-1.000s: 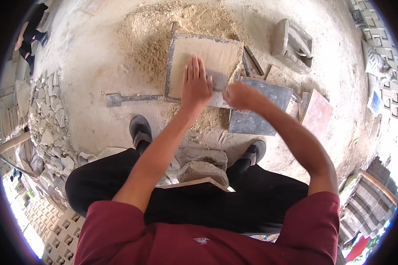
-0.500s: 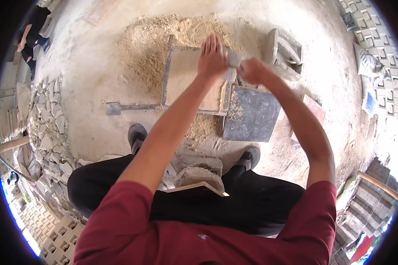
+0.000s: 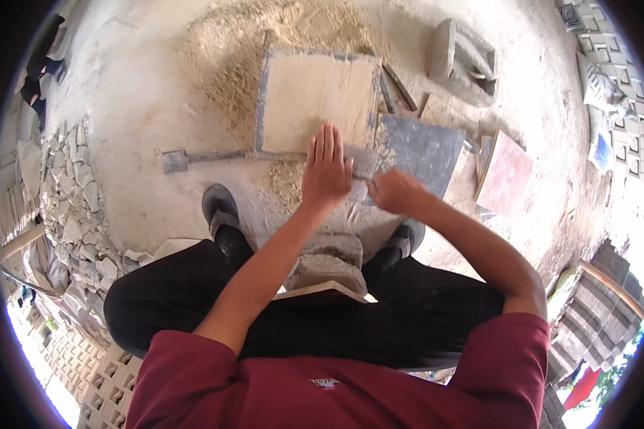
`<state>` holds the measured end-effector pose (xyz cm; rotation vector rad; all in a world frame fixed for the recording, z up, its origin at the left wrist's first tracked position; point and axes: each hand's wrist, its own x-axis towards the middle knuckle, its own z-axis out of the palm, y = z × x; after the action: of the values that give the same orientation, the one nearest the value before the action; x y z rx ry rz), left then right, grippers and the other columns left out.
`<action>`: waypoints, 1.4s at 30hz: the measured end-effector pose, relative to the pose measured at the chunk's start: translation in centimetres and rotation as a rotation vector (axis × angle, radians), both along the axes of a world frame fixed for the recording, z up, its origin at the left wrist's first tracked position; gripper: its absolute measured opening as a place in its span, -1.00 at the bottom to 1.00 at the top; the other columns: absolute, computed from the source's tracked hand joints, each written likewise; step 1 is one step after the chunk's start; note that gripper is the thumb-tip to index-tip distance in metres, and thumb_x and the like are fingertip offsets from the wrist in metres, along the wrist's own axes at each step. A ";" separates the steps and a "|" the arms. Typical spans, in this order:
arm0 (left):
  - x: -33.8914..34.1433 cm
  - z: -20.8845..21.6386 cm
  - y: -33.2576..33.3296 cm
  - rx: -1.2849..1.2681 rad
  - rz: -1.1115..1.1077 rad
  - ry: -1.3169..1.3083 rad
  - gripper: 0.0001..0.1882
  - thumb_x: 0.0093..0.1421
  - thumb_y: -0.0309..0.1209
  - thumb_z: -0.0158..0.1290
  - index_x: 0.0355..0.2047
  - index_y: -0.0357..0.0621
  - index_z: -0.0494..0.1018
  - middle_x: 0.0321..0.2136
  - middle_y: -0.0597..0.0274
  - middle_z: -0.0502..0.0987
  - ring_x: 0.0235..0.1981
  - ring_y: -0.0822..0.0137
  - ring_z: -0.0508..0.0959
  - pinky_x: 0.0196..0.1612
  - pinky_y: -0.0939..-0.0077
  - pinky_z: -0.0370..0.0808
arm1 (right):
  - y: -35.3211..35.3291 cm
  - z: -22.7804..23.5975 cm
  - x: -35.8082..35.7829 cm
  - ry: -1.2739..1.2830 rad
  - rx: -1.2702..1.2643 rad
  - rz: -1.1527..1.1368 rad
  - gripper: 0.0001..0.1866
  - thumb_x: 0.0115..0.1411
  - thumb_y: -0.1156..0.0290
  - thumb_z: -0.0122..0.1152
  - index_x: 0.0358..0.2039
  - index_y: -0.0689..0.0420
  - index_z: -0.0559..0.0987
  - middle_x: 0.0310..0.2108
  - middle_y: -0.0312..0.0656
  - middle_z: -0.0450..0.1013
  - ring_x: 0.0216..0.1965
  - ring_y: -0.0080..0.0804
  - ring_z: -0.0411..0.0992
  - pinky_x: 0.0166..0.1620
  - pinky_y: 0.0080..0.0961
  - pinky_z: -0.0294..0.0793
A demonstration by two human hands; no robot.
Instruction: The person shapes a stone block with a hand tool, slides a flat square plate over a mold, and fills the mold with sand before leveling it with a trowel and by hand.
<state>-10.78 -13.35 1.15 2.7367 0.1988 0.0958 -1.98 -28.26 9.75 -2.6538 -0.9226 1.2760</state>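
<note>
A square metal mould [image 3: 259, 107] with a long handle lies on the ground, filled level with a pale sandy mix [image 3: 318, 93]. My right hand [image 3: 397, 191] is closed around the handle of a trowel-like scraper; its grey flat blade [image 3: 363, 161] lies along the mould's near edge. My left hand [image 3: 327, 171] is open, its fingers stretched out together over the near edge and the blade's left end. The palm hides part of the blade, so I cannot tell how firmly it touches. A dark square plate [image 3: 422, 150] with crumbs of mix lies right of the mould.
Loose sandy mix [image 3: 225, 79] is heaped behind and left of the mould. A grey block-shaped mould [image 3: 444, 53] stands at the back right, a reddish board [image 3: 506, 174] nearer. Broken stones [image 3: 71, 186] line the left. Another person [image 3: 39, 82] is partly visible at far left.
Both hands and the scraper have come toward me, from the mould's far right part to its near edge. The smooth top of the mix is now more exposed.
</note>
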 end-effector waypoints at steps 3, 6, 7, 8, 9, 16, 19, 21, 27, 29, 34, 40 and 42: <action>-2.0 0.8 0.8 -0.058 0.046 0.058 -0.29 0.37 -0.21 -0.29 0.34 -0.51 -0.12 0.38 -0.29 -0.10 0.43 -0.09 -0.10 0.43 0.05 -0.15 | 2.2 2.4 -1.0 0.113 -0.067 0.069 -0.59 0.27 0.17 -0.05 -0.31 0.28 0.60 -0.28 0.20 0.55 -0.20 0.18 0.55 -0.08 -0.02 0.53; 1.5 2.2 3.9 -0.006 0.098 -0.090 -0.30 0.37 -0.20 -0.28 0.34 -0.49 -0.08 0.38 -0.28 -0.07 0.43 -0.07 -0.08 0.44 0.05 -0.15 | 4.8 3.8 2.0 -0.058 -0.092 0.060 -0.59 0.25 0.15 -0.06 -0.24 0.20 0.64 -0.23 0.13 0.57 -0.16 0.10 0.57 -0.08 -0.04 0.55; 4.6 3.0 5.6 -0.036 0.118 -0.190 -0.33 0.39 -0.20 -0.34 0.36 -0.42 -0.11 0.39 -0.23 -0.08 0.43 -0.06 -0.09 0.43 0.05 -0.14 | 5.4 2.6 4.8 -0.123 -0.032 0.108 -0.58 0.26 0.13 -0.08 -0.24 0.18 0.64 -0.23 0.08 0.58 -0.18 0.07 0.58 -0.11 -0.06 0.57; 7.1 2.7 8.7 0.018 0.154 -0.176 -0.33 0.42 -0.17 -0.41 0.38 -0.40 -0.13 0.41 -0.15 -0.10 0.44 0.03 -0.11 0.45 0.14 -0.16 | 8.8 4.3 6.4 -0.201 -0.011 0.130 -0.56 0.27 0.12 -0.10 -0.26 0.20 0.64 -0.26 0.07 0.59 -0.22 0.04 0.59 -0.15 -0.06 0.58; 10.1 2.9 10.1 0.181 0.129 -0.085 -0.32 0.43 -0.13 -0.47 0.38 -0.38 -0.17 0.42 -0.09 -0.14 0.45 0.09 -0.13 0.47 0.22 -0.18 | 10.4 4.0 8.7 -0.205 -0.022 0.110 -0.55 0.27 0.13 -0.08 -0.30 0.25 0.64 -0.26 0.10 0.58 -0.24 0.02 0.60 -0.16 -0.07 0.59; 9.0 -1.1 10.3 0.155 0.112 -0.018 -0.32 0.42 -0.14 -0.41 0.38 -0.39 -0.16 0.42 -0.10 -0.15 0.46 0.09 -0.16 0.47 0.23 -0.18 | 10.1 -0.4 8.5 -0.183 0.142 0.159 -0.59 0.25 0.21 -0.04 -0.43 0.32 0.61 -0.37 0.21 0.55 -0.29 0.14 0.57 -0.17 -0.05 0.56; 4.6 -0.7 8.6 0.131 0.113 0.002 -0.31 0.40 -0.16 -0.36 0.37 -0.41 -0.15 0.41 -0.15 -0.14 0.45 0.05 -0.16 0.46 0.20 -0.17 | 9.4 -0.2 5.5 -0.028 0.123 0.313 -0.61 0.22 0.25 -0.02 -0.45 0.33 0.62 -0.38 0.24 0.54 -0.31 0.16 0.56 -0.17 -0.04 0.56; 1.3 -0.5 8.2 0.104 0.127 0.025 -0.30 0.39 -0.17 -0.34 0.37 -0.42 -0.14 0.40 -0.18 -0.14 0.45 0.03 -0.15 0.46 0.18 -0.17 | 9.3 -0.2 2.6 0.023 0.087 0.132 -0.65 0.19 0.29 0.01 -0.44 0.32 0.63 -0.39 0.23 0.54 -0.32 0.15 0.56 -0.17 -0.03 0.55; -4.9 -0.5 6.5 0.003 0.175 0.087 -0.29 0.37 -0.20 -0.30 0.36 -0.46 -0.14 0.39 -0.24 -0.14 0.45 -0.04 -0.15 0.45 0.11 -0.18 | 7.8 -2.4 -3.3 0.099 0.150 0.427 -0.67 0.17 0.31 0.01 -0.43 0.30 0.64 -0.38 0.23 0.55 -0.30 0.17 0.57 -0.15 -0.03 0.55; -6.1 -0.4 6.4 -0.018 0.178 0.109 -0.29 0.36 -0.21 -0.29 0.35 -0.49 -0.14 0.39 -0.27 -0.14 0.44 -0.07 -0.16 0.44 0.07 -0.18 | 8.1 1.2 -3.2 0.113 0.057 0.236 -0.68 0.17 0.32 0.00 -0.42 0.28 0.65 -0.37 0.21 0.56 -0.28 0.15 0.57 -0.15 -0.04 0.56; 7.1 2.3 14.1 0.118 0.215 -0.186 -0.34 0.41 -0.16 -0.44 0.36 -0.42 -0.06 0.39 -0.18 -0.05 0.43 0.00 -0.05 0.45 0.14 -0.17 | 14.4 2.7 7.0 -0.165 0.091 0.253 -0.65 0.20 0.27 -0.03 -0.38 0.25 0.65 -0.32 0.15 0.58 -0.25 0.02 0.59 -0.14 -0.08 0.58; 12.1 -0.9 17.5 0.256 0.186 -0.022 -0.30 0.42 -0.09 -0.46 0.39 -0.36 -0.18 0.43 -0.07 -0.19 0.46 0.13 -0.22 0.48 0.27 -0.20 | 18.8 0.1 11.6 -0.175 0.141 0.144 -0.62 0.23 0.26 -0.01 -0.35 0.34 0.62 -0.30 0.17 0.57 -0.24 0.03 0.58 -0.10 -0.11 0.56; 9.3 -1.7 16.1 0.233 0.196 0.009 -0.29 0.41 -0.10 -0.42 0.38 -0.38 -0.17 0.42 -0.11 -0.19 0.46 0.09 -0.21 0.47 0.25 -0.20 | 16.8 0.4 8.8 -0.138 0.188 0.192 -0.64 0.20 0.30 -0.02 -0.39 0.36 0.62 -0.32 0.20 0.56 -0.26 0.07 0.57 -0.08 -0.12 0.55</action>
<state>-1.52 2.71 -0.56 2.9419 0.4869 0.1708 6.84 -11.47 10.13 -2.5827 -1.2760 0.9886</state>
